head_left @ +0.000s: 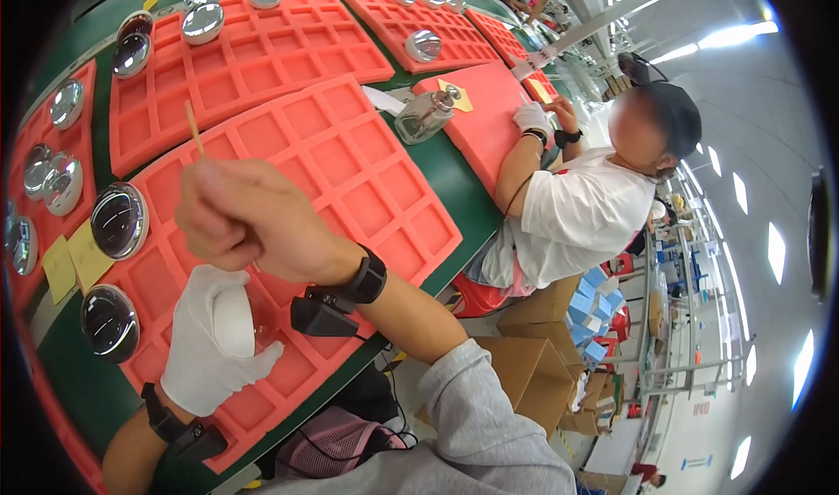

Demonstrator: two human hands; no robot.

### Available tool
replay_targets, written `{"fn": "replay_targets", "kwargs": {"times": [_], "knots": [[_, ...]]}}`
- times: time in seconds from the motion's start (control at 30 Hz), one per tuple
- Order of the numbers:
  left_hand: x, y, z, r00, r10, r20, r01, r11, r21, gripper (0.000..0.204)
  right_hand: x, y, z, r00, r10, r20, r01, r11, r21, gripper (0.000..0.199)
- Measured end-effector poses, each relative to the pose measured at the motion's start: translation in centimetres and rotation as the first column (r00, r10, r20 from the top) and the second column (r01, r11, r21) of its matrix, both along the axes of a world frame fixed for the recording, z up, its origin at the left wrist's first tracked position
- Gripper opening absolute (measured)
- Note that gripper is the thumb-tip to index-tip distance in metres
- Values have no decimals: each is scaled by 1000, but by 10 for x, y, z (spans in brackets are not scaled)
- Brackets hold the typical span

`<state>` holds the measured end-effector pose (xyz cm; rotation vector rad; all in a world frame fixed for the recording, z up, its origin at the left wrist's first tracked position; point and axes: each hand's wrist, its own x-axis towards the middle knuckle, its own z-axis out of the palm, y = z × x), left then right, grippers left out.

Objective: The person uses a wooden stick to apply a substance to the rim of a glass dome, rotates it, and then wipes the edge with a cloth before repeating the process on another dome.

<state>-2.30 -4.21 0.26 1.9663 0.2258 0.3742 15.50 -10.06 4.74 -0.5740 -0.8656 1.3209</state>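
Observation:
My left hand (208, 342), in a white glove, is wrapped round a dome-shaped piece with a white rim (233, 320). A clear, see-through part seems to face right, away from the palm. Just above it, my bare right hand (253, 220) pinches a thin wooden stick (193, 128) that points up and away from the piece. Both hands are over a red foam tray (350, 176) with square pockets. Beside my left hand, two dark, glossy domes, a lower one (110, 323) and an upper one (120, 221), sit at the tray's left edge.
More red trays, such as one at the back (253, 54), hold several shiny domes. A glass bottle with a metal top (426, 117) stands on the green table (463, 176). Yellow cards (89, 255) lie at left. A co-worker (581, 198) sits at right, near cardboard boxes (524, 377).

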Motion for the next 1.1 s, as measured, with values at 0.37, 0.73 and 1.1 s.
{"fn": "replay_targets", "kwargs": {"times": [0.37, 0.73, 1.1], "knots": [[-1, 2, -5, 998, 15, -67, 4, 959, 284, 79, -11, -8, -14, 957, -100, -271, 69, 990, -125, 47], [-4, 0, -12, 992, 64, -107, -57, 996, 68, 76, -5, -14, -25, 994, -103, 39, 106, 991, -87, 33], [-6, 9, -10, 975, -24, -223, 109, 918, 381, 81, 13, -31, -10, 358, 8, 934, 110, 993, -50, 60]]}}
